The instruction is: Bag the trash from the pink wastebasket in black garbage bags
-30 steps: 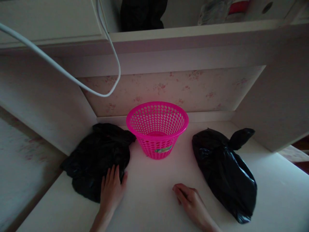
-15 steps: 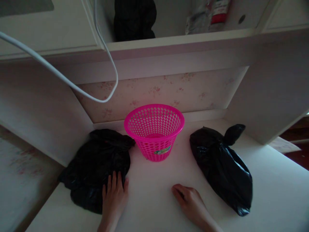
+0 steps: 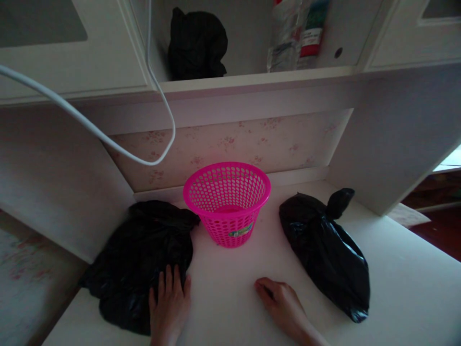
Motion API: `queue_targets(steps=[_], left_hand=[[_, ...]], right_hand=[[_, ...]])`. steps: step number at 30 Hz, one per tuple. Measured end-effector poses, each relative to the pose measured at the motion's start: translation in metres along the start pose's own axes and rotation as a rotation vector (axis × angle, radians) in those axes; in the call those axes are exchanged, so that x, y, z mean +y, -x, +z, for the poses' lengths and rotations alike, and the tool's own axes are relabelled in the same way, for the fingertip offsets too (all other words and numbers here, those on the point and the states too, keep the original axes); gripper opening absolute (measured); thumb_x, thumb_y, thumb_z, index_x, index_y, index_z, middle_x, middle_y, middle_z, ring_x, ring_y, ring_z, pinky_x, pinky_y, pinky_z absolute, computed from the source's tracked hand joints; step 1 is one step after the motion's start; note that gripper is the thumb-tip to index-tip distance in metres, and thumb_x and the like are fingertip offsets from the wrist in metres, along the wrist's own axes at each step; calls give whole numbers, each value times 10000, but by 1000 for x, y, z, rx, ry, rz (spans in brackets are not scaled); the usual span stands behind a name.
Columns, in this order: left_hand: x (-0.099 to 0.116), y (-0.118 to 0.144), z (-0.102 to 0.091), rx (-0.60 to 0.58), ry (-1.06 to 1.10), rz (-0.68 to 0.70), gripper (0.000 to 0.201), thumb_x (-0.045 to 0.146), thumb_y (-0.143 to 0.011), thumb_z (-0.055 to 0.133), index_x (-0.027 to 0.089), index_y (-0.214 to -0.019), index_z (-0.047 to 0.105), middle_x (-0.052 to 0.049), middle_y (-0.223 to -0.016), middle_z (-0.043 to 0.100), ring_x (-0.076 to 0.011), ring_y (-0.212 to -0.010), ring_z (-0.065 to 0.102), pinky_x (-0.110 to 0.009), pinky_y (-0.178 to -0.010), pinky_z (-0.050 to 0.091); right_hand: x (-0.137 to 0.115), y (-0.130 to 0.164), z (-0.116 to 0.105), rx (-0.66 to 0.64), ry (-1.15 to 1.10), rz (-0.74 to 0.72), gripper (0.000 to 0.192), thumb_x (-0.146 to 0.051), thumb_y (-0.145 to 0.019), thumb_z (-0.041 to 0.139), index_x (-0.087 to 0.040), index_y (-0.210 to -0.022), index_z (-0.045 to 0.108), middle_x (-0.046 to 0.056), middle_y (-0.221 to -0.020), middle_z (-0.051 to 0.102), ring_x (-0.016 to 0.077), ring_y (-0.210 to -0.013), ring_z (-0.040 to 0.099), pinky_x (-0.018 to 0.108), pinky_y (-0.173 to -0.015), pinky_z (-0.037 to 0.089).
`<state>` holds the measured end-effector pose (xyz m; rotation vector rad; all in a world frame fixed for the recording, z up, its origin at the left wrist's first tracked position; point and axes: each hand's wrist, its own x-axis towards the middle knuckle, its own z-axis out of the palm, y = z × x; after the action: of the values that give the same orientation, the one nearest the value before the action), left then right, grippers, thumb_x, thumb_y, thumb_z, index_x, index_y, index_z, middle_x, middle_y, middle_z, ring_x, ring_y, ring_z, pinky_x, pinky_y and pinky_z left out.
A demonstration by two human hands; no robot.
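Observation:
My left hand (image 3: 169, 301) is open, fingers spread, resting at the near right edge of a loose, crumpled black plastic bag (image 3: 140, 264). My right hand (image 3: 282, 302) lies on the white desktop with its fingers curled closed, and nothing shows in it. To its right is a knotted black plastic bag (image 3: 326, 250), filled out and shiny, apart from the hand. A bright pink perforated plastic basket (image 3: 230, 214), with a small green label, stands upright between the two bags, beyond both hands. Its visible inside holds nothing.
An open shelf (image 3: 252, 82) above holds a black bundle (image 3: 196, 45), a clear plastic package (image 3: 284, 41) and a red-labelled bottle (image 3: 312, 33). A white cable (image 3: 118, 146) hangs in a loop at upper left. Side panels (image 3: 403, 139) flank the desktop (image 3: 223, 307).
The camera has tilted up slightly, so more of the shelf shows and the scene sits lower. Both hands, the bags and the basket keep their places on the desktop.

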<state>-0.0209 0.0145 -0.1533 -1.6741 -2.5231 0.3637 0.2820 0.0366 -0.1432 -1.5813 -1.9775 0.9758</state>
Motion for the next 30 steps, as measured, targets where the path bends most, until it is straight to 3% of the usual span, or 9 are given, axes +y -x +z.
queue_targets(steps=[3,6,9,12,16,21,24,30], left_hand=[[-2,1,2,36,-11,33,605,382,-1036,359,120,-1571,463,-194,-1652,381,-385,-1517,410,-618,-1177,373],[-6,-1,8,84,1,77,569,354,-1007,402,147,-1511,564,-205,-1616,448,-408,-1485,452,-651,-1152,388],[-9,-5,15,60,51,80,550,357,-981,451,174,-1474,610,-193,-1612,468,-421,-1494,433,-684,-1164,350],[-8,-6,20,50,65,103,522,323,-973,454,196,-1442,644,-176,-1624,457,-423,-1507,412,-698,-1180,312],[-5,-4,22,82,40,76,543,284,-968,426,186,-1465,622,-161,-1634,432,-404,-1515,407,-688,-1196,293],[-2,-3,17,46,-14,29,607,360,-1008,379,136,-1566,462,-152,-1659,353,-338,-1528,403,-596,-1226,308],[-2,-3,13,87,20,17,601,374,-1012,384,140,-1557,480,-141,-1651,373,-321,-1519,421,-568,-1226,326],[-4,-2,13,131,200,-9,568,385,-1024,389,132,-1501,567,-154,-1598,481,-327,-1489,470,-572,-1218,348]], right_hand=[[-24,4,-11,24,-72,-71,464,-468,-1048,354,-176,-1173,692,27,-688,695,177,-599,632,267,-566,408],[-65,2,-44,139,-135,-307,473,-431,-1065,426,-157,-1432,543,0,-721,709,128,-531,601,239,-533,418],[-105,-14,-83,355,-52,-508,497,-365,-1068,468,-139,-1511,470,-23,-696,704,108,-512,604,225,-553,444],[-125,-39,-107,440,117,-596,497,-348,-1068,488,-133,-1516,491,-14,-698,745,108,-507,644,222,-550,438],[-125,-68,-113,493,287,-662,420,-371,-1069,505,-136,-1392,634,-3,-654,764,127,-490,684,224,-508,390],[-120,-76,-115,610,281,-770,297,-336,-1065,535,-133,-1127,743,-12,-586,716,111,-470,656,220,-507,402],[-115,-65,-121,638,253,-833,230,-283,-1046,568,-136,-1038,745,-23,-556,675,102,-461,624,219,-517,435],[-95,-18,-136,612,172,-864,171,-212,-971,672,-174,-1136,697,-63,-551,615,93,-428,559,214,-503,500]])
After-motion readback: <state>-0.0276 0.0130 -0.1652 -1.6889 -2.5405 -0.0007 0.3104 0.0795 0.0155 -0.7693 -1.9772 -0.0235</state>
